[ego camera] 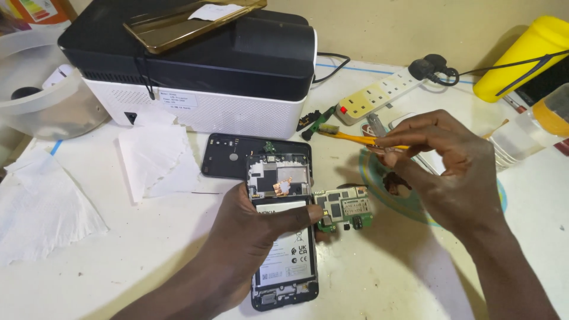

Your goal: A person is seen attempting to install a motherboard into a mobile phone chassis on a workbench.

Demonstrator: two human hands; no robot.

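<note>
An opened phone (283,237) lies face down on the table, its white battery and inner frame exposed. My left hand (249,237) rests on it, thumb and fingertips pinching a small green circuit board (347,207) just right of the phone. My right hand (450,172) hovers above and to the right, gripping a yellow-handled brush (349,137) together with metal tweezers (374,125). The brush head points left, above the board, not touching it.
The phone's dark back cover (228,157) lies behind the phone. A black and white box device (207,65) with a gold phone (189,18) on top stands at the back left. White tissues (157,160) lie left. A power strip (379,92) and yellow container (527,53) are at right.
</note>
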